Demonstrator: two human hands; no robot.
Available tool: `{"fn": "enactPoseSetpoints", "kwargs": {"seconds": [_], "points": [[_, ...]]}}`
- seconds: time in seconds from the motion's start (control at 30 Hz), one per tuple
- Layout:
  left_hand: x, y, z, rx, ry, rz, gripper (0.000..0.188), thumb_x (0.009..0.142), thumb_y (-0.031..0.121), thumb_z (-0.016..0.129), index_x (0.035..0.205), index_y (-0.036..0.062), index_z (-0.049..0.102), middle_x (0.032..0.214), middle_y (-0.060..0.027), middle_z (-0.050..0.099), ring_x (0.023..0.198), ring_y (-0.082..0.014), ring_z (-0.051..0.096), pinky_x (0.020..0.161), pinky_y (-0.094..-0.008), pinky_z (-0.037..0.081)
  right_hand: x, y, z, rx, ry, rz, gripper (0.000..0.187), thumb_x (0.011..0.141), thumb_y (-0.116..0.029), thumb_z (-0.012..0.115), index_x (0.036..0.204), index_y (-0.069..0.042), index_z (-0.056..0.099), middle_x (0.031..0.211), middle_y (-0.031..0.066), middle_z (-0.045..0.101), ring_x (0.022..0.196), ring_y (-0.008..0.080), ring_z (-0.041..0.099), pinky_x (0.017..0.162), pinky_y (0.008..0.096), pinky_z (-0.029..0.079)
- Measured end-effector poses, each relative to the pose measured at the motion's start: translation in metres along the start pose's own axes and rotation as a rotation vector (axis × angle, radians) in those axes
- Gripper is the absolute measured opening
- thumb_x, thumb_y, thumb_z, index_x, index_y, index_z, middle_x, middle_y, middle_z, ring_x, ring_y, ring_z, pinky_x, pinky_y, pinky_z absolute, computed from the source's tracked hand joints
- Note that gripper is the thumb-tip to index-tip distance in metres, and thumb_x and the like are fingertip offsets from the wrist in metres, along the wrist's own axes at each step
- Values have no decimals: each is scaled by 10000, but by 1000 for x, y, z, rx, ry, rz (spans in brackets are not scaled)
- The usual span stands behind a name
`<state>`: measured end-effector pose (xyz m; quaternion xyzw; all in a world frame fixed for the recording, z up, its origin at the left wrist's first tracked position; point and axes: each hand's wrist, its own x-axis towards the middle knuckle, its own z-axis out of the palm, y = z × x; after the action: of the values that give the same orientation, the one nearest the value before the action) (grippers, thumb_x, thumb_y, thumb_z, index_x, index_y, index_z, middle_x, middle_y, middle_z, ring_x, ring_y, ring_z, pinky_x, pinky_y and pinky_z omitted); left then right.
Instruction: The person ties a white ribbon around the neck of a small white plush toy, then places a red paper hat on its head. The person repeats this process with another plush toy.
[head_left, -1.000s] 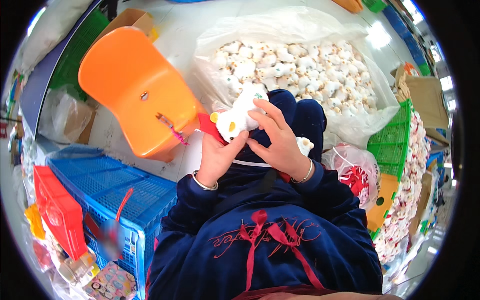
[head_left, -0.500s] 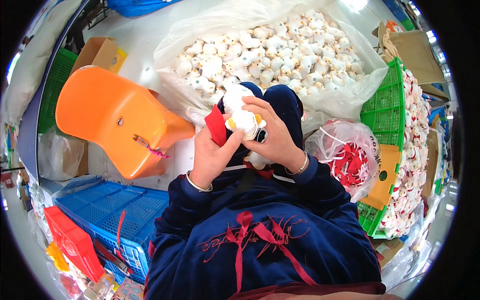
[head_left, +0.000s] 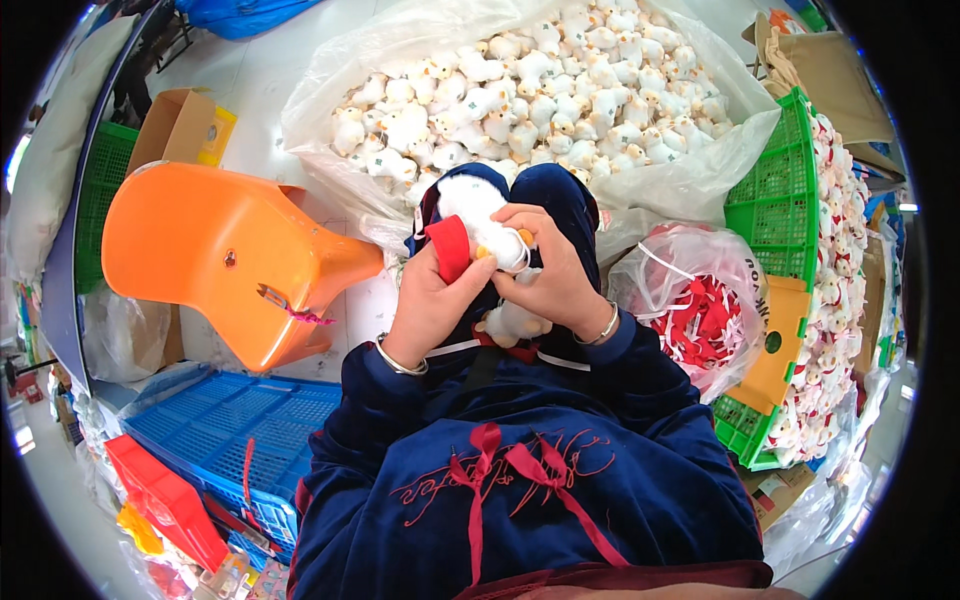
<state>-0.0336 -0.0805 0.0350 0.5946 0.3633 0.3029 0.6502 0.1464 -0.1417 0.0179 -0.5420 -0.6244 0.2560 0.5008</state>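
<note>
The white plush toy (head_left: 487, 222) is up over the person's lap, held in both hands, just below the big clear bag of white toys (head_left: 540, 95). An orange plastic chair (head_left: 215, 260) lies tipped over on the left. A smaller bag of red ribbons (head_left: 700, 312) sits on the right. The left hand (head_left: 430, 300) grips the toy's red piece (head_left: 450, 245). The right hand (head_left: 550, 270) is wrapped around the toy's body.

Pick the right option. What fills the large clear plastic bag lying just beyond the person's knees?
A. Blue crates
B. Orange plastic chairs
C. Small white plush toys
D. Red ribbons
C: the clear plastic bag is heaped with small white plush toys, like the one both hands hold.
</note>
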Motion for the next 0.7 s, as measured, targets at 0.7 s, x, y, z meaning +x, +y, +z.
{"fn": "enactPoseSetpoints", "kwargs": {"seconds": [0.7], "points": [[80, 36, -34, 550, -232, 156, 250, 973, 80, 552, 1189, 5, 654, 940, -90, 608, 817, -186, 590, 734, -294, 478, -8, -3, -11, 126, -96, 99, 558, 714, 0, 771, 1213, -51, 527, 1246, 120, 554, 1063, 223, 599, 929, 329, 488]]}}
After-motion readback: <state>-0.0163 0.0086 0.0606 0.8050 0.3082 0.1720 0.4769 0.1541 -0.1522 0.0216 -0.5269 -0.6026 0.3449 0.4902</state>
